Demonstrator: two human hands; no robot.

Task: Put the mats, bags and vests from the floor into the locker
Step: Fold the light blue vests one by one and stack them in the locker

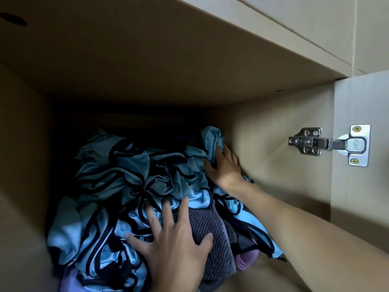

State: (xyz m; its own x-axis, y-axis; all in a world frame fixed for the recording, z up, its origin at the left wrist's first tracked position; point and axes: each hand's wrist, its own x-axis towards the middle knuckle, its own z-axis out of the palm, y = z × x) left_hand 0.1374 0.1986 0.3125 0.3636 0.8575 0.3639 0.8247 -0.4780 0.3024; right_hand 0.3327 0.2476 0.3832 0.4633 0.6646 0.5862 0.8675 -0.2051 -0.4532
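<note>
Beige board lines the locker [147,60] on every side, dim toward the back. A dark oval hole [13,18] sits in the upper panel at far left. On the right wall a steel hinge [328,142] joins the open door [362,102]; its plates carry yellow-tinted screws, and a faint stamp on the cup is too blurred to read.

The vests [126,169], pale blue with black trim, lie in a crumpled heap filling most of the compartment floor. A grey ribbed cloth [210,224] shows among them at the front, with the rolled end of a purple mat [246,258] just beside it, low on the right.

The left hand [176,245] lies flat on the heap, fingers spread and straight, thumb on the grey cloth. The right hand [225,167] reaches deeper along the right wall, fingers extended against the vests, their tips partly hidden by a fold. Neither hand grips anything. The right forearm crosses the front right of the opening.
</note>
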